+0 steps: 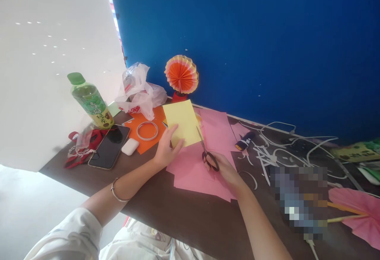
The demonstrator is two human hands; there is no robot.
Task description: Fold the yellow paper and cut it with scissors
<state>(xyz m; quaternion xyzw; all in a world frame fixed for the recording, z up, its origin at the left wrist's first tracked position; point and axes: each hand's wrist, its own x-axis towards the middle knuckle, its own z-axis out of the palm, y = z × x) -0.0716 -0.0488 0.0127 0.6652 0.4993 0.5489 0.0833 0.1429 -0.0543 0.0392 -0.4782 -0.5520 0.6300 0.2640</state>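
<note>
Covering dark table, pink sheets, blue wall behind

Bottle behind phone (bag further right).

Craft desk with coloured paper

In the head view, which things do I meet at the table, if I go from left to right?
Green-capped bottle, small white case, thin ring, yellow paper, scissors, dark blue tube, folded pink paper.
</note>
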